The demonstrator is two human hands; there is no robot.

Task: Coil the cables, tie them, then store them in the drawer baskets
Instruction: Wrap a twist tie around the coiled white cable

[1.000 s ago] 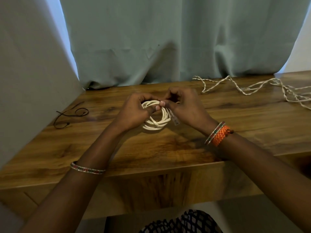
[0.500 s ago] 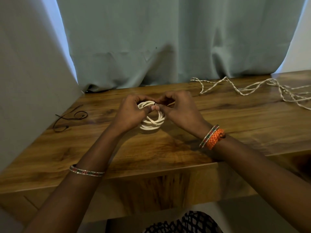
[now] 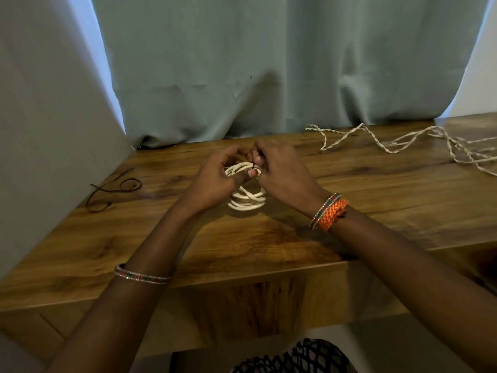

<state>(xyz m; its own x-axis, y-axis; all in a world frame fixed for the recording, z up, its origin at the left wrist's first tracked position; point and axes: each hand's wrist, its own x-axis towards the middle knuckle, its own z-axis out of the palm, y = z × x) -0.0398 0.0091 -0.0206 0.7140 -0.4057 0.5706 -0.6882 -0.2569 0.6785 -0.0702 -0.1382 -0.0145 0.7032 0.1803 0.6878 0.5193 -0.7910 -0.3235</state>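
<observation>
Together, left hand and right hand pinch the cable coil — wrists raised.

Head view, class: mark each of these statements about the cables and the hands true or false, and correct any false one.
1. Both hands hold the white coiled cable. True.
2. The twisted white cable on the right is already coiled. False: it lies loose across the table.
3. A thin dark cord lies near the table's left edge. True.
4. The orange braided band is on the left wrist. False: it is on the right wrist.
</observation>
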